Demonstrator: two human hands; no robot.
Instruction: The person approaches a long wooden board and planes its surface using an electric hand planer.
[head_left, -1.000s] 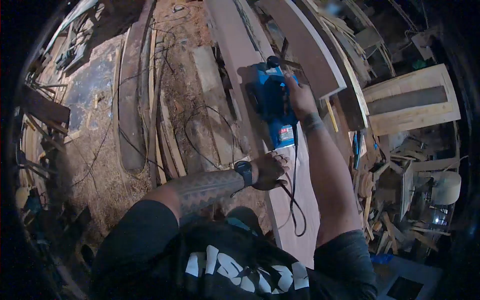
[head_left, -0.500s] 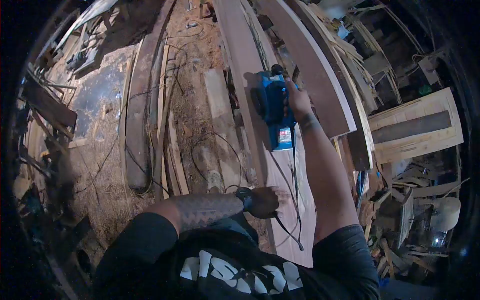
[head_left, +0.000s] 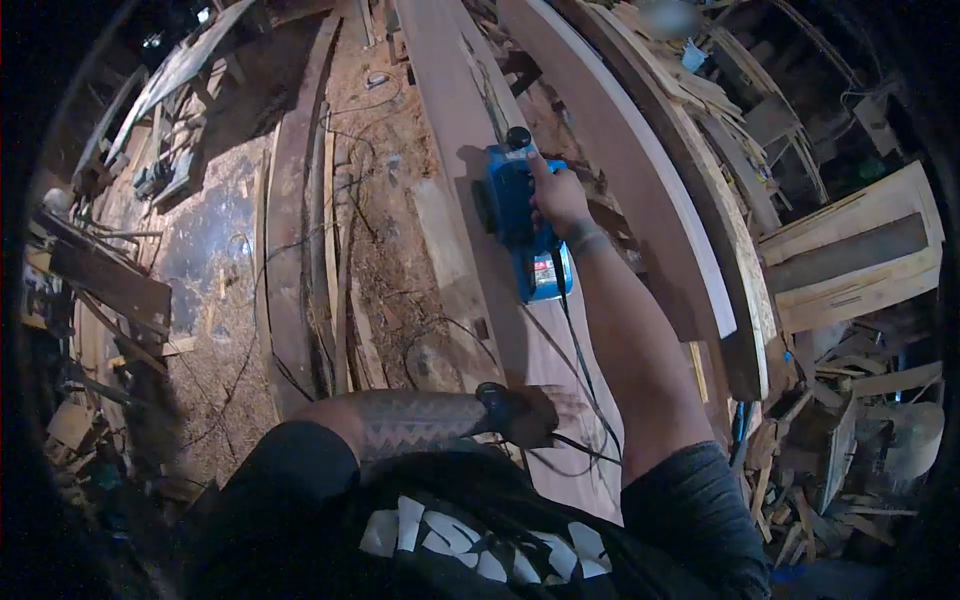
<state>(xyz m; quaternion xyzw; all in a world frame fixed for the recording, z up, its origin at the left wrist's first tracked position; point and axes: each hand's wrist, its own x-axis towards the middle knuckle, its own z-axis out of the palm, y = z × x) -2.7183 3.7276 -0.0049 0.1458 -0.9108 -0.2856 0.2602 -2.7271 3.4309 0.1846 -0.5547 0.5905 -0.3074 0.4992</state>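
Observation:
A blue electric hand planer (head_left: 513, 205) rests on a long reddish-brown plank (head_left: 445, 95). My right hand (head_left: 560, 197) is wrapped round the planer's top handle, its index finger stretched toward the black front knob (head_left: 518, 138). Behind the planer, a black power cord (head_left: 580, 375) trails down over the plank toward my left hand (head_left: 535, 415). That hand, somewhat blurred, is low over the plank's near end, closed about the cord; its fingertips are not clear. A dark watch (head_left: 492, 405) is on my left wrist.
To the right lies another thick board (head_left: 640, 190). A panelled wooden piece (head_left: 855, 250) and scrap wood (head_left: 800, 490) are farther right. On the left, long beams (head_left: 290, 220) and loose cables lie over a floor (head_left: 215, 350) strewn with shavings.
My view has shifted slightly. The planer, with my right hand on it, appears a little farther left and up. The cord near my left hand now runs more sideways.

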